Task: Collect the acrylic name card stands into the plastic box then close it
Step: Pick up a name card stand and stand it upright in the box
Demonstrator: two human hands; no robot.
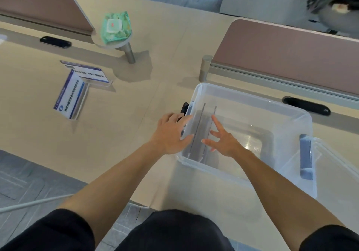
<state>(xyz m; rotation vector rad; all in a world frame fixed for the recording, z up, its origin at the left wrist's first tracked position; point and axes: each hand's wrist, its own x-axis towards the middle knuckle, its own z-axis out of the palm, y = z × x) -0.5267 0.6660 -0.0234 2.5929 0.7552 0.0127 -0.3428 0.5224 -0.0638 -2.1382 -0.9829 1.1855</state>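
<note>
A clear plastic box stands open on the desk at centre right. Inside it, against the left wall, two acrylic name card stands stand on edge. My left hand rests with spread fingers on the box's left rim, outside the wall. My right hand is inside the box with fingers spread, the index fingertip touching the inner stand's top edge. Two more name card stands lie on the desk to the left: one nearer, one behind it. The clear lid leans at the box's right side.
A green pack of wet wipes lies on a small round shelf on a post. Pink desk dividers rise behind the box and at far left. Black cable grommets sit in the desk. A person sits at upper right.
</note>
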